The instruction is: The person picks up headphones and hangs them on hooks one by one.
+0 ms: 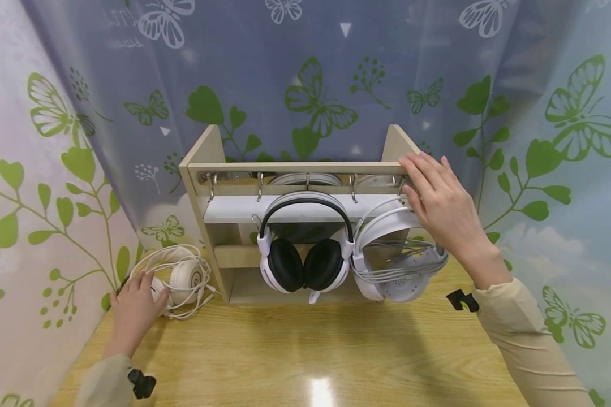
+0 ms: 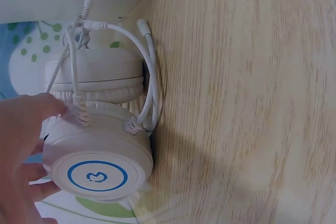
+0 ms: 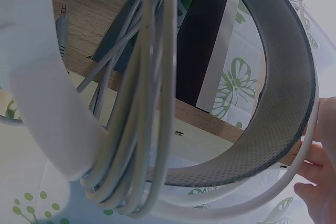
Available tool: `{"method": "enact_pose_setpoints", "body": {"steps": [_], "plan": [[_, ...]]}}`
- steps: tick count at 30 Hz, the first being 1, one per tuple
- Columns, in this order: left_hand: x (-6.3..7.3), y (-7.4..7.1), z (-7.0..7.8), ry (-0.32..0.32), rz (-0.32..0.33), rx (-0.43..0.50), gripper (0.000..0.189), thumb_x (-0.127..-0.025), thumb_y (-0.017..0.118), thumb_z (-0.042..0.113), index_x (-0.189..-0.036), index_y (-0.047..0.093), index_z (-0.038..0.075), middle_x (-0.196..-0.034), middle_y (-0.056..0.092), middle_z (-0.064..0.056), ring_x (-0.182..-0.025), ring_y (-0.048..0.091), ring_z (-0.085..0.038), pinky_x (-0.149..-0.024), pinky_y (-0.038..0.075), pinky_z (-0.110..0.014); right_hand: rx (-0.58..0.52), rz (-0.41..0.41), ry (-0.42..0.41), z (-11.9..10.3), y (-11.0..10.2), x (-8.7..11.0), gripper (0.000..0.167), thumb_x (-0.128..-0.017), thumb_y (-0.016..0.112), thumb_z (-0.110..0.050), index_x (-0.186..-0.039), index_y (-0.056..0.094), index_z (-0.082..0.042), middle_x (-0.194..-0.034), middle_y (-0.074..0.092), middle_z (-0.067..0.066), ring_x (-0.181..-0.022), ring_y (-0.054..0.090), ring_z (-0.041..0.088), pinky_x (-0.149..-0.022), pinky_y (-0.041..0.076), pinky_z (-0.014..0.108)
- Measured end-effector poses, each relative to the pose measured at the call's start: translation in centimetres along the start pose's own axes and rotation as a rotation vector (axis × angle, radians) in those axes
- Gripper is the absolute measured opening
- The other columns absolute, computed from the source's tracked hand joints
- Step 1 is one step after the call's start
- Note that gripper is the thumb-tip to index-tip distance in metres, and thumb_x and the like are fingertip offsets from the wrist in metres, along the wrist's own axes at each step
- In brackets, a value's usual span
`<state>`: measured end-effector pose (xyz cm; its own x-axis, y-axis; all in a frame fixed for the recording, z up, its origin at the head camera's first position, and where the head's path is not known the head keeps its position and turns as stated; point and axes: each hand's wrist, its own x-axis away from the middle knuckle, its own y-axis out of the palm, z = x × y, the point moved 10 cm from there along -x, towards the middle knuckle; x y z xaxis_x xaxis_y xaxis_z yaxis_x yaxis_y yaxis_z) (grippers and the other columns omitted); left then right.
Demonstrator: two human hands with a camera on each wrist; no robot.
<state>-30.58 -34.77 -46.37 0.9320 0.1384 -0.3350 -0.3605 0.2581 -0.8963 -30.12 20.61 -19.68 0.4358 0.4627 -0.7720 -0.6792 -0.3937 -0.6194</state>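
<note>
At the left end of the table, my left hand (image 1: 138, 305) grips a pair of white headphones (image 1: 185, 277) by an ear cup, with a white cable looped over them. The left wrist view shows the thumb on one side of the cup (image 2: 63, 145) and fingers on the other. My right hand (image 1: 445, 209) rests on the upper right corner of a wooden rack (image 1: 295, 167), fingers extended. Just below it hang white headphones (image 1: 387, 229) with a bundled grey cable. Black-and-white headphones (image 1: 308, 198) hang at the rack's middle.
Several metal hooks (image 1: 259, 186) line the rack's front bar. A white shelf (image 1: 234, 209) runs behind them. The rack stands on a wood-grain table (image 1: 295, 345), against butterfly-printed curtains (image 1: 265, 68) that also close off both sides.
</note>
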Motion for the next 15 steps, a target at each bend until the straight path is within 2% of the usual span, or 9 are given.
{"method": "enact_pose_setpoints", "body": {"steps": [8,15], "plan": [[-0.06,-0.52,0.37,0.008,0.03,-0.022,0.063,-0.092,0.069,0.031,-0.136,0.05,-0.01,-0.136,0.048,-0.038,-0.123,0.045,-0.058,-0.099,0.022,-0.082,-0.002,-0.002,0.003,0.07,0.05,0.01,0.05,-0.11,0.039,-0.033,-0.15,0.048,-0.004,-0.15,0.05,0.019,-0.143,0.042,0.036,-0.124,0.02,0.05],[-0.16,-0.72,0.49,0.004,0.023,0.0,0.063,-0.091,0.07,0.032,-0.134,0.05,-0.01,-0.132,0.049,-0.04,-0.119,0.047,-0.059,-0.099,0.021,-0.082,-0.002,-0.006,0.004,0.11,0.02,0.05,0.048,-0.109,0.044,-0.029,-0.15,0.048,-0.004,-0.15,0.05,0.019,-0.143,0.041,0.036,-0.123,0.021,0.051]]}}
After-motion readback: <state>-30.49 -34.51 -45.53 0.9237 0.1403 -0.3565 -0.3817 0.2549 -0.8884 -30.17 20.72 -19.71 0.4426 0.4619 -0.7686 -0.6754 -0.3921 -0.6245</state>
